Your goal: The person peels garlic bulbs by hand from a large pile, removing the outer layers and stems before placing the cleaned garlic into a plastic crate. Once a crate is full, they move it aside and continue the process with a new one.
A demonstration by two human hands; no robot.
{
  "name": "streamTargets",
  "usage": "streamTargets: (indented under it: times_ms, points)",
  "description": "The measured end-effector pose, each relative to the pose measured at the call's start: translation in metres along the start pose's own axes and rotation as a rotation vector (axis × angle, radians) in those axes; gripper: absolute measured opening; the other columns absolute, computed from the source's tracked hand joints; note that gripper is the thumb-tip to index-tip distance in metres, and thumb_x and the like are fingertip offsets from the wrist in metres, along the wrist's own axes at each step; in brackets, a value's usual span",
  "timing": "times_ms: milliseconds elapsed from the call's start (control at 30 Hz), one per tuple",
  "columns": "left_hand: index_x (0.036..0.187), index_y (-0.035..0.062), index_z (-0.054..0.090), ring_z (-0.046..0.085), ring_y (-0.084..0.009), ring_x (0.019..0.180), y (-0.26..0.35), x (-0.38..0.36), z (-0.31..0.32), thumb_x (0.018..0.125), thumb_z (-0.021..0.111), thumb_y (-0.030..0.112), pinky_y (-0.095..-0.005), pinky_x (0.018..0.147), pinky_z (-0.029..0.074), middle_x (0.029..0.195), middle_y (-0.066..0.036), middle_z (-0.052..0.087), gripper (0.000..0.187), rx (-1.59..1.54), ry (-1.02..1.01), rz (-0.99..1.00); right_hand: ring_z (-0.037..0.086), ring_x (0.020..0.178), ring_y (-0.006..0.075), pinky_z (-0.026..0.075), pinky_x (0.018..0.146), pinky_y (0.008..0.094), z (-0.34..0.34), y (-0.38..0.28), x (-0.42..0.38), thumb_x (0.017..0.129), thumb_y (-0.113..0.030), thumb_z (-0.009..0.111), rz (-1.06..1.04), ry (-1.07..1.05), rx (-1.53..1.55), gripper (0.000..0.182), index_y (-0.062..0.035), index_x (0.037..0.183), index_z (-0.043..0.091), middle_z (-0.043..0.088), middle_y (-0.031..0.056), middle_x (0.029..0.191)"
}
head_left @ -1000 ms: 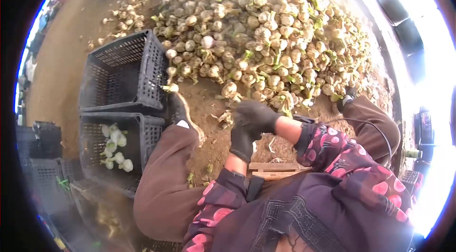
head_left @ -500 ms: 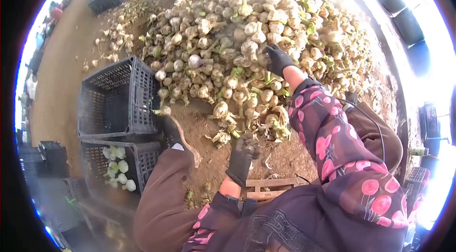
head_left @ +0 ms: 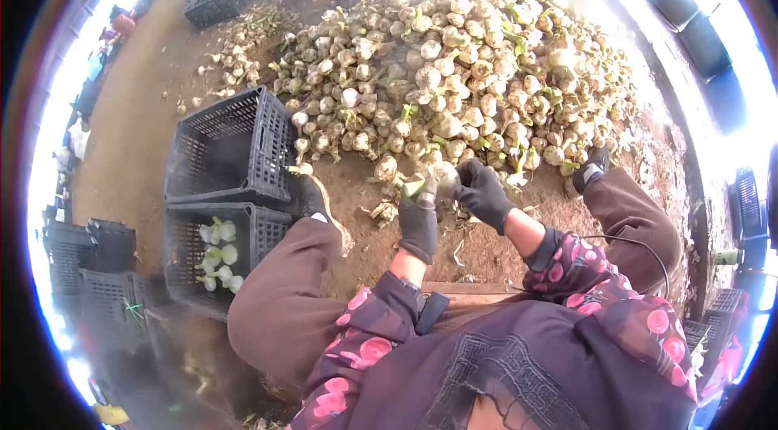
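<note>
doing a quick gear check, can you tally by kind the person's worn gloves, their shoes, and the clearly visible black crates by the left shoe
Gloves: 2
Shoes: 2
Black crates: 2
Total: 6
Blurred crates farther left are not counted.

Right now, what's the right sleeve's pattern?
Right sleeve: pink rounded shapes on dark cloth, best in head view.

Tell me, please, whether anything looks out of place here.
One bulb lies at the toe of the person's left shoe, beside the upper black crate, at the fringe of the heap; it looks stray, perhaps easily kicked.
</note>
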State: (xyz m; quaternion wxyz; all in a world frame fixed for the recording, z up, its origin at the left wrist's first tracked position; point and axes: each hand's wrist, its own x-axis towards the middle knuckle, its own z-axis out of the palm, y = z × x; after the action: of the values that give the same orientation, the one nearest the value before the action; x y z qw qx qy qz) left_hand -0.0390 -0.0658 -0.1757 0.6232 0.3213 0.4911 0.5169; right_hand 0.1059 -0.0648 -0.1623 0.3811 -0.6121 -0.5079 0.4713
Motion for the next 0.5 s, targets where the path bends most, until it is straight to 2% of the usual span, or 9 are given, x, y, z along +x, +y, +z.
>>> streamTargets:
  times_ms: [33, 67, 133, 167, 200, 300, 367, 467, 500]
  points:
    - [0.089, 0.0106, 0.06, 0.044, -0.0045, 0.049, 0.022, -0.006, 0.001, 0.089, 0.058, 0.032, -0.0213, 0.042, 0.033, 0.064, 0.006, 0.052, 0.021, -0.095, -0.052, -0.098, 0.053, 0.08, 0.0107, 0.045, 0.069, 0.0252, -0.005, -0.007, -0.006, 0.08, -0.021, 0.073, -0.014, -0.084, 0.144, 0.045, -0.0016, 0.113, 0.05, 0.057, 0.0057, 0.098]
    - [0.085, 0.0099, 0.061, 0.044, -0.005, 0.049, 0.032, -0.005, -0.005, 0.09, 0.056, 0.031, -0.022, 0.043, 0.034, 0.065, 0.005, 0.054, 0.022, -0.056, -0.139, -0.042, 0.053, 0.08, 0.0107, 0.045, 0.069, 0.0252, -0.012, -0.016, -0.014, 0.08, -0.021, 0.073, -0.024, -0.069, 0.146, 0.045, -0.0016, 0.113, 0.05, 0.057, 0.0057, 0.098]
    - [0.087, 0.0105, 0.062, 0.044, -0.0051, 0.049, 0.054, -0.01, 0.004, 0.091, 0.055, 0.034, -0.0222, 0.043, 0.034, 0.064, 0.005, 0.054, 0.024, -0.041, -0.264, -0.002, 0.057, 0.096, 0.0157, 0.048, 0.078, 0.0268, -0.029, -0.041, -0.033, 0.08, -0.018, 0.072, -0.03, -0.187, 0.58, 0.071, -0.0066, 0.137, 0.031, 0.045, 0.012, 0.127]
    - [0.087, 0.0107, 0.062, 0.044, -0.0051, 0.049, 0.062, -0.015, 0.01, 0.091, 0.054, 0.034, -0.0223, 0.044, 0.034, 0.064, 0.005, 0.054, 0.025, -0.037, -0.31, 0.012, 0.052, 0.112, 0.0201, 0.048, 0.086, 0.0297, -0.036, -0.056, -0.045, 0.081, -0.016, 0.07, 0.065, -0.271, 0.658, 0.087, -0.0124, 0.146, 0.013, 0.026, 0.0116, 0.144]
    - [0.088, 0.0107, 0.063, 0.044, -0.0055, 0.049, 0.066, -0.02, 0.015, 0.091, 0.053, 0.036, -0.0224, 0.044, 0.034, 0.063, 0.005, 0.054, 0.027, -0.118, -0.332, -0.108, 0.05, 0.114, 0.0186, 0.049, 0.086, 0.0305, -0.04, -0.065, -0.052, 0.079, -0.012, 0.071, 0.138, -0.36, 0.752, 0.082, -0.0116, 0.144, 0.021, 0.034, 0.0088, 0.141]
    - [0.091, 0.0106, 0.063, 0.046, -0.0063, 0.05, 0.068, -0.027, 0.021, 0.092, 0.05, 0.037, -0.0223, 0.045, 0.034, 0.062, 0.005, 0.053, 0.03, -0.195, -0.397, -0.275, 0.047, 0.118, 0.0194, 0.048, 0.089, 0.0331, -0.039, -0.054, -0.064, 0.076, -0.01, 0.074, -0.109, -0.189, 0.599, 0.079, -0.0121, 0.141, 0.029, 0.04, 0.008, 0.138]
    - [0.094, 0.0096, 0.062, 0.048, -0.0078, 0.049, 0.071, -0.038, 0.028, 0.093, 0.05, 0.035, -0.0227, 0.044, 0.035, 0.06, 0.003, 0.053, 0.028, 0.026, -0.33, -0.196, 0.045, 0.121, 0.0227, 0.043, 0.097, 0.0341, -0.043, -0.063, -0.075, 0.069, 0.002, 0.075, -0.683, 0.094, -0.371, 0.077, -0.0115, 0.134, 0.037, 0.042, 0.0096, 0.135]
    - [0.094, 0.009, 0.061, 0.047, -0.0074, 0.049, 0.068, -0.041, 0.027, 0.093, 0.051, 0.03, -0.0227, 0.045, 0.035, 0.061, 0.003, 0.053, 0.024, -0.067, -0.487, -0.085, 0.043, 0.123, 0.0205, 0.04, 0.099, 0.0336, -0.043, -0.052, -0.077, 0.069, -0.002, 0.077, -0.679, 0.096, -0.294, 0.07, -0.011, 0.13, 0.043, 0.045, 0.0103, 0.132]
    - [0.099, 0.0075, 0.061, 0.053, -0.0093, 0.058, 0.071, -0.042, 0.023, 0.092, 0.051, 0.024, -0.0233, 0.052, 0.042, 0.07, 0.0, 0.059, 0.02, -0.145, -0.529, -0.14, 0.043, 0.123, 0.0208, 0.039, 0.1, 0.0327, -0.036, -0.048, -0.076, 0.067, 0.002, 0.077, -0.624, 0.085, 0.026, 0.069, -0.0105, 0.126, 0.045, 0.046, 0.0106, 0.13]
